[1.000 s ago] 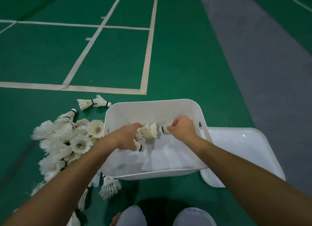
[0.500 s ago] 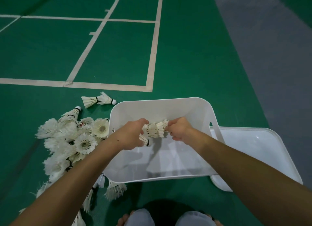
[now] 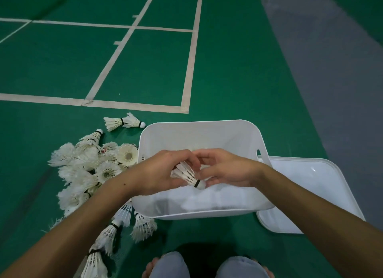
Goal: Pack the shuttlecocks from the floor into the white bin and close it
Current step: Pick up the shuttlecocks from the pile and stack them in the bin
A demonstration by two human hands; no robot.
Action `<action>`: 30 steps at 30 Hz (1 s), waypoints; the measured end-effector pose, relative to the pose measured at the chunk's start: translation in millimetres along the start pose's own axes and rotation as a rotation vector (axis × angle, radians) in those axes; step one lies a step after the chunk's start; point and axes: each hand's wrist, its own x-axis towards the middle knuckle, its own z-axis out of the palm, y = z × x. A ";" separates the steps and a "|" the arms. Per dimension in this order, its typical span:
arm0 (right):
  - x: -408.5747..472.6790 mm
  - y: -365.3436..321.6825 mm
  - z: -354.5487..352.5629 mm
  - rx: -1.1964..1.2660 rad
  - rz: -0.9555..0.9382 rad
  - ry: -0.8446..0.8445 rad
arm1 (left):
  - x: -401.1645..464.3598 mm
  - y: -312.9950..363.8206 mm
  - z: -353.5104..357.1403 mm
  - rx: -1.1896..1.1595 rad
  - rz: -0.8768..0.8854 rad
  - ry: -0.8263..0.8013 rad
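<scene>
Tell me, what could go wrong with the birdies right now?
The shuttlecock held by both the left hand and right hand over the white bin could get its feathers squashed. The pile beside the bin is close to the person's feet, so some might get stepped on.

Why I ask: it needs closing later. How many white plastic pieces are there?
2: the open bin, right of the shuttlecock pile, and its lid, flat at the bin's right; none seem hidden.
</scene>
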 end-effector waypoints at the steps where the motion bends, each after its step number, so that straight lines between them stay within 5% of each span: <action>1: -2.1 0.2 2.0 -0.021 -0.006 -0.025 | 0.1 0.7 0.5 0.018 0.016 0.009; 8: -9.9 -2.0 -6.6 -0.040 0.024 0.040 | 7.1 -10.1 8.3 0.100 0.043 0.179; 12: -11.0 1.4 -18.7 -0.158 0.092 0.347 | 13.8 -11.3 10.5 0.191 -0.068 0.257; 16: -14.5 5.5 -35.6 -0.654 0.113 0.698 | 27.8 -21.5 8.9 0.300 -0.283 0.125; 20: -8.6 13.8 -28.6 -1.060 0.076 0.865 | 47.2 -33.9 17.1 0.355 -0.460 -0.088; 30: 29.5 31.6 -43.5 -1.108 0.216 0.997 | 70.7 -47.7 21.0 0.359 -0.566 -0.206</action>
